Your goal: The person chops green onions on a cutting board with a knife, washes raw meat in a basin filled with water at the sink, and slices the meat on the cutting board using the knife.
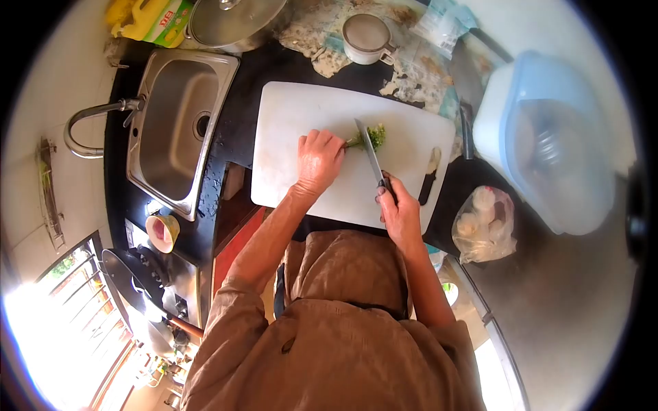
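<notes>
A white cutting board (291,109) lies in front of me. My left hand (320,161) is closed on a thin bunch of scallions (354,142), whose green ends stick out toward the blade. Most of the bunch is hidden under my fingers. My right hand (399,209) grips a kitchen knife (370,152) by its dark handle. The blade stands across the greens, just right of my left fingertips. On the blade's far side sits a small heap of chopped scallion (377,135).
Left is a steel sink (164,123) with a curved faucet (79,130); below it stand a yellow bowl (162,233) and a wok (127,270). A lidded cup (367,40) stands behind the board. Right are a bag of eggs or bulbs (484,226) and a light blue tub (490,123).
</notes>
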{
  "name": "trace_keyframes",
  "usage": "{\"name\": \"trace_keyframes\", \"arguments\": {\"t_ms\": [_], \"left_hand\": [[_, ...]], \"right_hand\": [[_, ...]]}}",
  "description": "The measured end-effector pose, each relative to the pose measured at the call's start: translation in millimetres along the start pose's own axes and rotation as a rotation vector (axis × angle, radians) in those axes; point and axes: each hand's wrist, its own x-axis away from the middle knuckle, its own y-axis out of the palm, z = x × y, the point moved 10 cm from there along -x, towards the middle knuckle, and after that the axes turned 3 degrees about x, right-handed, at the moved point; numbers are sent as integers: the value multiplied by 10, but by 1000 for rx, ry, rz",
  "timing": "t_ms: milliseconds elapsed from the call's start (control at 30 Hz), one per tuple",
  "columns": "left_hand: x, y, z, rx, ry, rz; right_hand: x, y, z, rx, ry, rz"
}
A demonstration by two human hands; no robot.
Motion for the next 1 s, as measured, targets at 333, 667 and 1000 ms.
{"name": "trace_keyframes", "arguments": {"t_ms": [333,667,1000], "left_hand": [[-96,1,62,22,45,46],[-142,31,130,-9,69,71],[-175,28,99,24,38,30]], "right_hand": [[-25,8,-78,-7,83,-34],[-9,8,-87,-32,35,7],[-46,26,-24,-42,94,-29]]}}
